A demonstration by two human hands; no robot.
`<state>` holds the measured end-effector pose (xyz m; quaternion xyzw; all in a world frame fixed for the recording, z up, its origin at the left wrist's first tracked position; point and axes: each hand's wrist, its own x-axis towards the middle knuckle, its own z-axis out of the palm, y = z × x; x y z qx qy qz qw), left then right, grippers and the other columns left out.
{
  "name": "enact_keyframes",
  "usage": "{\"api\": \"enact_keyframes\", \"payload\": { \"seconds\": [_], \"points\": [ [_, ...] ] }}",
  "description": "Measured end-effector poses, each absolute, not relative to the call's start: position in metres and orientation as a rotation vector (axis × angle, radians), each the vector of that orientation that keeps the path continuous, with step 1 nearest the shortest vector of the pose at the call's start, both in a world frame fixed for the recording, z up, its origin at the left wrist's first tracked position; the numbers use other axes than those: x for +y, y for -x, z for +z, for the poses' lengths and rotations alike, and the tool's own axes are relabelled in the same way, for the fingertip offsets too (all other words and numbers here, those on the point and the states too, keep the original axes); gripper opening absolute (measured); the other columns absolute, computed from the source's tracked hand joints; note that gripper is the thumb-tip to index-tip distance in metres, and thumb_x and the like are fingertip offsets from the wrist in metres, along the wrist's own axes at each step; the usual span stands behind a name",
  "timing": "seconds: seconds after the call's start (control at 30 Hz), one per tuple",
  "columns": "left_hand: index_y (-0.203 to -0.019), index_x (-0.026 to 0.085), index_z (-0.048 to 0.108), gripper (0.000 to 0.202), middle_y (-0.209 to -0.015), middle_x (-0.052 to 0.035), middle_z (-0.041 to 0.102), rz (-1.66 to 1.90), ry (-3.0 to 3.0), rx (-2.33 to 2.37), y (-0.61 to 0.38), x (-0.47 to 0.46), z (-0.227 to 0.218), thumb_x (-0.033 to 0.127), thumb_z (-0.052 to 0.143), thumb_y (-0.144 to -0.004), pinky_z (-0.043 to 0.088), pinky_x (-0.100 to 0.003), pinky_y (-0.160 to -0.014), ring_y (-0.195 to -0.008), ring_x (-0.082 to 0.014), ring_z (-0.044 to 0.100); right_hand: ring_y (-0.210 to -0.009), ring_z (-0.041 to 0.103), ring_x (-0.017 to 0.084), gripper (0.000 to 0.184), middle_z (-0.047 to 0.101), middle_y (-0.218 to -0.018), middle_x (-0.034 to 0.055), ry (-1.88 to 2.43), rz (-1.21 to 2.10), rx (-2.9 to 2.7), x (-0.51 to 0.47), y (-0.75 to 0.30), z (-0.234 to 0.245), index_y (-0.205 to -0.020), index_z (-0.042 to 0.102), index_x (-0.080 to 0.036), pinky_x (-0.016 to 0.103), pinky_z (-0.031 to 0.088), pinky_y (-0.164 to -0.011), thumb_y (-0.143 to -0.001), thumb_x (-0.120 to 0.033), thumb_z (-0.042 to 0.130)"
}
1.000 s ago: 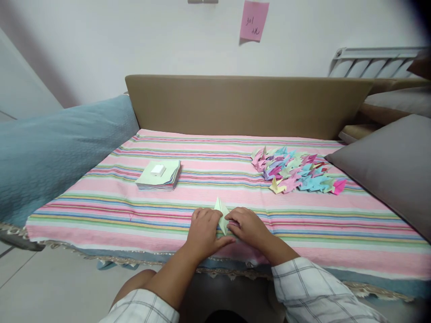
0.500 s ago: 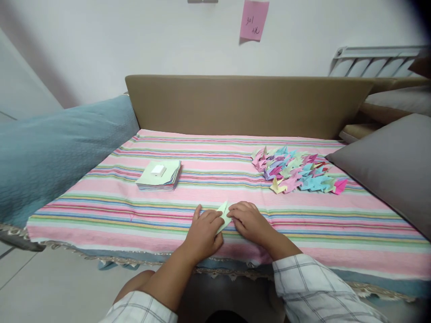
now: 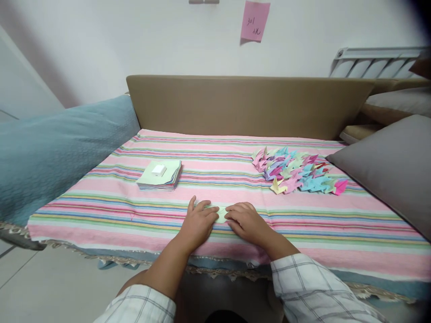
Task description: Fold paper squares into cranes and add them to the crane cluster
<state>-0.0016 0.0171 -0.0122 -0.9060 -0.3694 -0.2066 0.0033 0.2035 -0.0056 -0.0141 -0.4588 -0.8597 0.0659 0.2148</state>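
A small folded piece of pale green paper [image 3: 221, 215] lies on the striped cloth between my two hands. From the left, my left hand [image 3: 199, 223] holds the paper, its index and middle fingers bent over the left part and its little finger raised apart; the thumb is hidden. My right hand [image 3: 248, 223] grips the right end with curled fingers and thumb close together. Both hands cover much of the paper, so its full shape is hidden. Beyond them to the right is a group of folded paper cranes [image 3: 296, 172] in several colours.
A stack of square paper sheets [image 3: 153, 178], with a small white block [image 3: 159, 170] on top, sits at the left. The striped cloth [image 3: 111, 224] covers the seat up to a brown backrest [image 3: 235, 105]. A grey cushion [image 3: 393, 166] borders the right side, a blue armrest [image 3: 67, 134] the left.
The green paper has turned from a slanted position to lie more sideways. My left hand has shifted slightly left, and its thumb has gone out of sight. My right hand has barely moved.
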Motion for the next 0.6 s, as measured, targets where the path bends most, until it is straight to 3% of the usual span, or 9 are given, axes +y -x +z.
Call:
{"api": "enact_keyframes", "payload": {
  "seconds": [0.23, 0.43, 0.6],
  "points": [
    [-0.089, 0.029, 0.065, 0.026, -0.112, 0.0015, 0.066, -0.64, 2.882, -1.161, 0.002, 0.013, -0.01, 0.011, 0.055, -0.073, 0.02, -0.054, -0.105, -0.108, -0.0237, 0.051, -0.095, 0.052, 0.02, 0.015, 0.063, -0.099, 0.0049, 1.31, 0.188, -2.346, -0.004, -0.202, -0.018, -0.094, 0.064, -0.022, 0.037, 0.034, -0.087, -0.085, -0.029, 0.054],
    [-0.088, 0.027, 0.064, 0.014, -0.111, -0.0002, 0.067, -0.707, 2.948, -1.32, 0.004, 0.017, -0.014, 0.032, 0.062, -0.075, 0.024, -0.052, -0.101, -0.102, -0.0224, 0.053, -0.094, 0.052, 0.02, 0.012, 0.063, -0.098, 0.0036, 1.312, 0.203, -2.306, -0.002, -0.202, -0.024, -0.092, 0.063, -0.022, 0.036, 0.034, -0.086, -0.08, -0.027, 0.06],
    [-0.085, 0.027, 0.064, 0.012, -0.108, -0.0005, 0.068, -0.747, 2.95, -1.348, 0.004, 0.018, -0.018, 0.031, 0.064, -0.074, 0.025, -0.05, -0.102, -0.101, -0.0208, 0.055, -0.093, 0.052, 0.02, 0.012, 0.063, -0.097, 0.0041, 1.315, 0.216, -2.279, 0.0, -0.2, -0.027, -0.09, 0.063, -0.022, 0.036, 0.034, -0.085, -0.079, -0.026, 0.061]
  ]
}}
